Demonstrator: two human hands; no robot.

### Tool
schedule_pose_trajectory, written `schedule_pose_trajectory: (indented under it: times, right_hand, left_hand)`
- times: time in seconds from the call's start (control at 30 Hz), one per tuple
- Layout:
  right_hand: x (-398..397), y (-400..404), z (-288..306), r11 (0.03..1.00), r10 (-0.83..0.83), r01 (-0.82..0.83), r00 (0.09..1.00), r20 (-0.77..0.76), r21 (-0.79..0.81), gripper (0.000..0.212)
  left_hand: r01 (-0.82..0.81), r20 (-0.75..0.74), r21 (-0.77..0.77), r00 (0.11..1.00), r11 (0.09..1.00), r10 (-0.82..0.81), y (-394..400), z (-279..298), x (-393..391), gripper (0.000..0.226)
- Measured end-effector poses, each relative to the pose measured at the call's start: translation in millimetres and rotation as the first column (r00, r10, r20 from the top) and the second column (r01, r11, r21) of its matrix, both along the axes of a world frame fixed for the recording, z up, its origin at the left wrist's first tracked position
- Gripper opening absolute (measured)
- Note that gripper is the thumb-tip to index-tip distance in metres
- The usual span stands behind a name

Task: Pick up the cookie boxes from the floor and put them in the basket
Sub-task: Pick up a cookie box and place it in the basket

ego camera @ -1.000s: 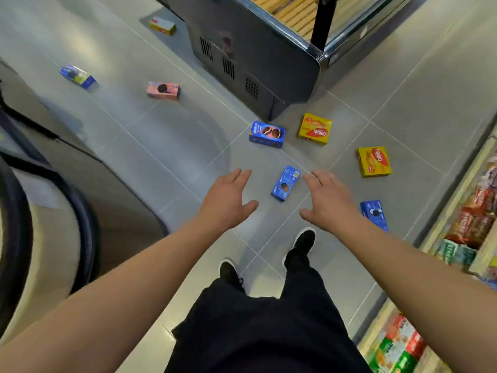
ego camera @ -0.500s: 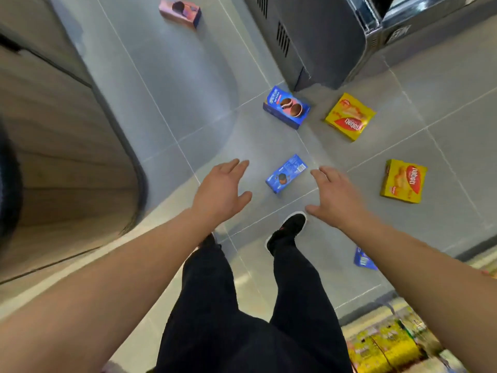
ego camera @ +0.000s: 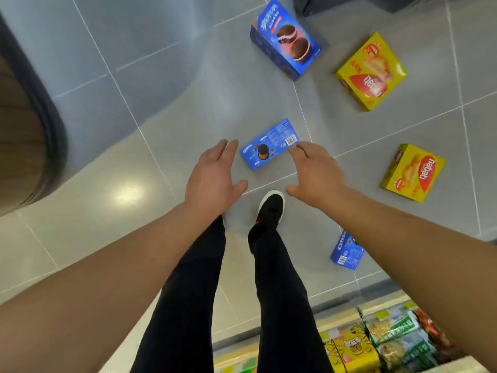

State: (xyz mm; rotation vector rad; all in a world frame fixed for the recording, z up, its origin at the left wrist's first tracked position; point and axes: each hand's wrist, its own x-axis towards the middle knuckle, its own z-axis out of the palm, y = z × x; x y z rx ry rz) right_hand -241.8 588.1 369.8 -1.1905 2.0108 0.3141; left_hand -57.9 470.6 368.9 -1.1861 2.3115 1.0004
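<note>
Both hands spread and empty: left hand (ego camera: 212,179) just beside the near-left end of the small blue Oreo box (ego camera: 269,144), right hand (ego camera: 314,173) with fingertips over its barcode end, box lying flat on the floor tiles (ego camera: 150,76) just ahead of the black shoe (ego camera: 270,208). Best bet: pinch the long edges with one hand, fingers under the rim since the box is thin and flat, leaving the other free for the larger blue box (ego camera: 286,40) or the yellow boxes (ego camera: 371,72) farther out. Basket not in view, so worth locating before loading up.
</note>
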Motion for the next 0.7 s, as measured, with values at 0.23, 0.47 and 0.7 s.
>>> schedule_pose_trajectory:
  times: [0.23, 0.47, 0.7]
  right_hand:
    - [-14.5, -0.3, -172.3, 0.994, 0.106, -0.106, 0.994, 0.0, 0.003, 0.089]
    - [-37.5, -0.7, -323.9, 0.976, 0.217, -0.218, 0.974, -0.067, -0.01, 0.111]
    - [-61.8, -7.5, -408.0, 0.856, 0.413, -0.476, 0.864, -0.29, -0.201, 0.085]
  left_hand:
    - [-0.002, 0.027, 0.017, 1.0, 1.0, 0.001, 30.5, -170.4, -16.8, 0.103]
    - [0.164, 0.102, -0.021, 0.982, 0.986, -0.161, 37.0, -328.7, -39.3, 0.118]
    - [0.112, 0.102, -0.126, 0.99, 0.986, -0.1, 43.8, -407.3, -62.3, 0.13]
